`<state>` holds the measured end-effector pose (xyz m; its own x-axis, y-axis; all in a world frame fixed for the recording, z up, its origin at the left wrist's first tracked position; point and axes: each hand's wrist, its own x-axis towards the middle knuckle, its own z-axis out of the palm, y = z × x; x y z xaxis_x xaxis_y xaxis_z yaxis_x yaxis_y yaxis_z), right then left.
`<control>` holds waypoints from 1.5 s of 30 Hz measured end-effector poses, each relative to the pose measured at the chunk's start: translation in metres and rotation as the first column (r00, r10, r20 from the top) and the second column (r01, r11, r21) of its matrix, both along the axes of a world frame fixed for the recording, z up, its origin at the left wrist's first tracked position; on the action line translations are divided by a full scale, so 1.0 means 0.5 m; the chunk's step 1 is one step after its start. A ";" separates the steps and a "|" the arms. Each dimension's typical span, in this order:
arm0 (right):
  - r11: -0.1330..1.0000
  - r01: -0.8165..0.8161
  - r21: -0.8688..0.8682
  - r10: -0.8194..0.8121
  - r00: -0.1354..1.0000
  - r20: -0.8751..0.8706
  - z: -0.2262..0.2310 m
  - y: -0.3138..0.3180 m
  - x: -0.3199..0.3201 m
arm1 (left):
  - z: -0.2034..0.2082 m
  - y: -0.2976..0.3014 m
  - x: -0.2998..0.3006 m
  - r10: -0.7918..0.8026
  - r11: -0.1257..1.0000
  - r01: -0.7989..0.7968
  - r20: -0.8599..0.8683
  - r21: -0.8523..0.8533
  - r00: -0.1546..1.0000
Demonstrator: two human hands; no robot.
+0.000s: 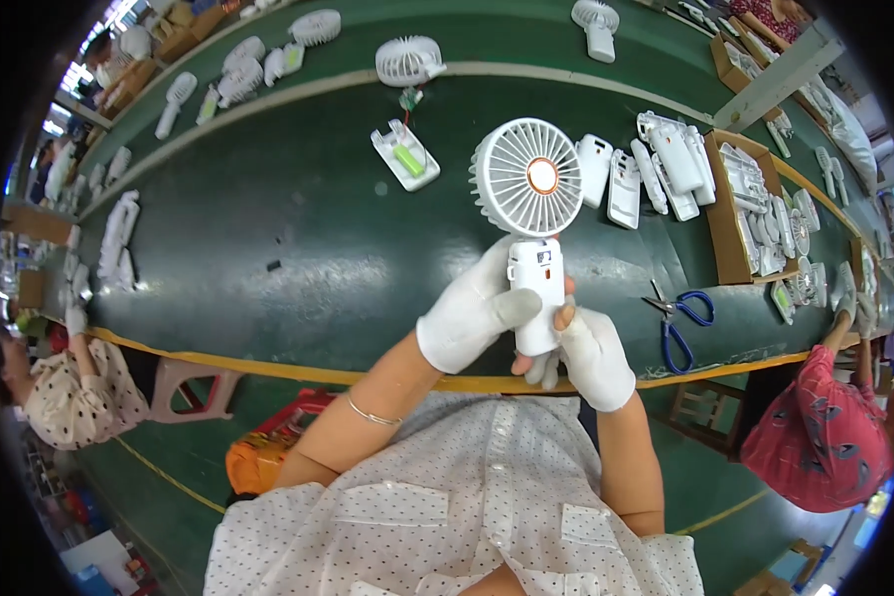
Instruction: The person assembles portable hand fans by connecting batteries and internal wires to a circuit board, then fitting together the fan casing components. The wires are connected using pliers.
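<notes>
A white handheld fan (pixel 528 179) with a round grille and a copper-coloured ring at its centre stands upright between my hands. In a white glove, my left hand (pixel 479 310) closes round the left side of its handle, thumb across the front. My right hand (pixel 594 353), gloved with some bare fingertips showing, grips the handle's lower right side. Beyond my left hand lies an open handle half (pixel 404 156) with a green battery, wired to a fan head (pixel 408 62). White handle shells (pixel 670 164) lie to the right of the fan.
Blue-handled scissors (pixel 683 323) lie open on the green table (pixel 308 248), right of my hands. A cardboard box (pixel 730 233) of white parts stands farther right. More fans (pixel 243 74) sit along the far side. Co-workers sit at left and right (pixel 819 427).
</notes>
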<state>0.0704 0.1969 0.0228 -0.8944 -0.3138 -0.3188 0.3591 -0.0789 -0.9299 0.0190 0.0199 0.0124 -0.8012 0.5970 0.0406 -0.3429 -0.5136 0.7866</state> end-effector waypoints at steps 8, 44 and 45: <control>0.987 0.053 0.152 -0.047 0.998 -0.040 0.019 -0.010 0.014 | 0.048 -0.097 -0.036 0.453 0.876 -0.417 0.115 -0.243 0.884; 0.905 0.351 -0.242 -0.403 0.889 -0.217 -0.028 -0.033 -0.002 | 0.092 -0.045 -0.060 0.171 0.789 -0.396 -0.451 -0.469 0.876; 0.920 0.321 -0.227 -0.373 0.895 -0.245 -0.058 -0.020 -0.010 | 0.077 -0.028 -0.026 0.047 0.761 -0.384 -0.545 -0.524 0.837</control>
<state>0.0656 0.1869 -0.0061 -0.9999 0.0050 -0.0099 0.0077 -0.3216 -0.9468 0.0061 0.0060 0.0510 -0.8839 0.4428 0.1508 0.2169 0.1024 0.9708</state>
